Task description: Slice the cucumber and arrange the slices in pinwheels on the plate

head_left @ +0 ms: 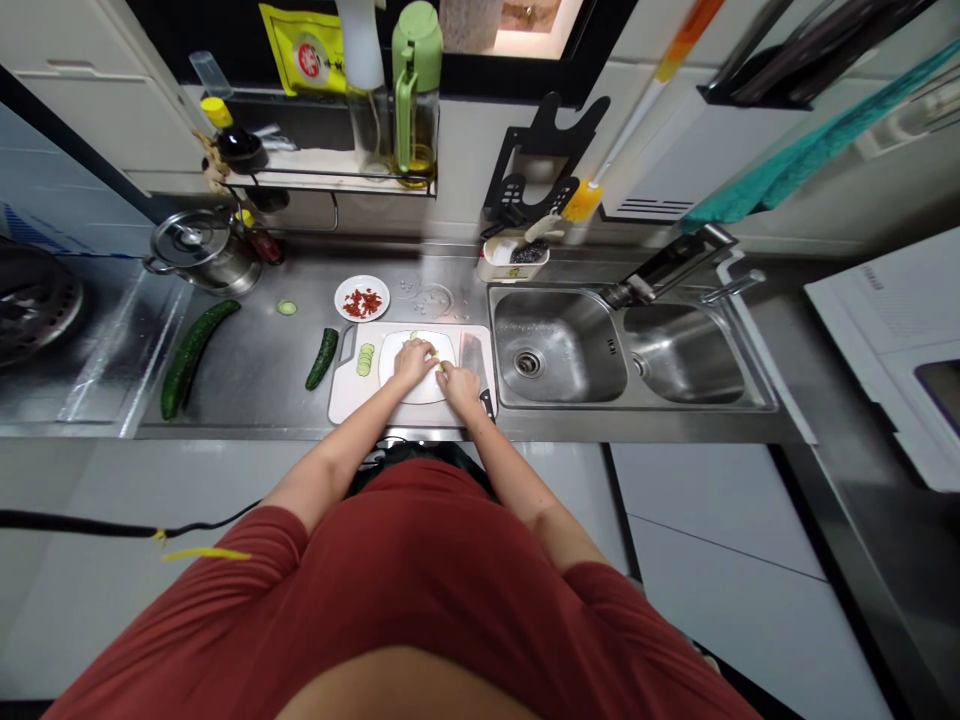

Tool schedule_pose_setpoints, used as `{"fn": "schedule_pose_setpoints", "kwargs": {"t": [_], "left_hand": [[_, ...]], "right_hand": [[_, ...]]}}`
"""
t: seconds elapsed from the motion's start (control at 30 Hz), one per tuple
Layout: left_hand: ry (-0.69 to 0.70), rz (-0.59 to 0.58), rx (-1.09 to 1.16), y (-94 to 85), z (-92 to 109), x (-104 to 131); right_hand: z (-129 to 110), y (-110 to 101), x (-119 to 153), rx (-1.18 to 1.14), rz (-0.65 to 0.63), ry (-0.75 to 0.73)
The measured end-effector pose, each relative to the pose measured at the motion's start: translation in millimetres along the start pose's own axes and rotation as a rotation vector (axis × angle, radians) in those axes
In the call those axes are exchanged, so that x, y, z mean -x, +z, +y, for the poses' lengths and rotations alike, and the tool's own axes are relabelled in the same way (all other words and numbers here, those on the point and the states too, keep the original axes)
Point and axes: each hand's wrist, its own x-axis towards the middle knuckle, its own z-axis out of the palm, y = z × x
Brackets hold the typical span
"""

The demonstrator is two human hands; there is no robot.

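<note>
A white plate (424, 393) lies on the pale cutting board (349, 402), and both hands are over it. The fingers of my left hand (413, 364) are bent together at a small pale-green cucumber slice. My right hand (459, 386) pinches a cucumber slice (439, 368) just beside the left fingertips. Part of another slice shows at the plate's far rim. Overlapping cucumber slices (365, 360) form a short row on the board's left side. At the board's right lies a knife (472, 352) with a black handle, its blade flat.
A cut cucumber (322, 359) and a long whole one (193, 358) lie to the left. Behind the board stands a small plate (342, 306) of chopped red pieces. A steel pot (202, 250) is at back left; a double sink (559, 345) adjoins the board on the right.
</note>
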Motion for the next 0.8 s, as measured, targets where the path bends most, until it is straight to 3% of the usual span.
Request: {"fn": "schedule_pose_setpoints", "kwargs": {"t": [0.8], "left_hand": [[0.007,-0.004,-0.029,0.0,0.5,-2.9]], "right_hand": [[-2.3,6.4,-6.5,0.050,0.025,-0.014]]}}
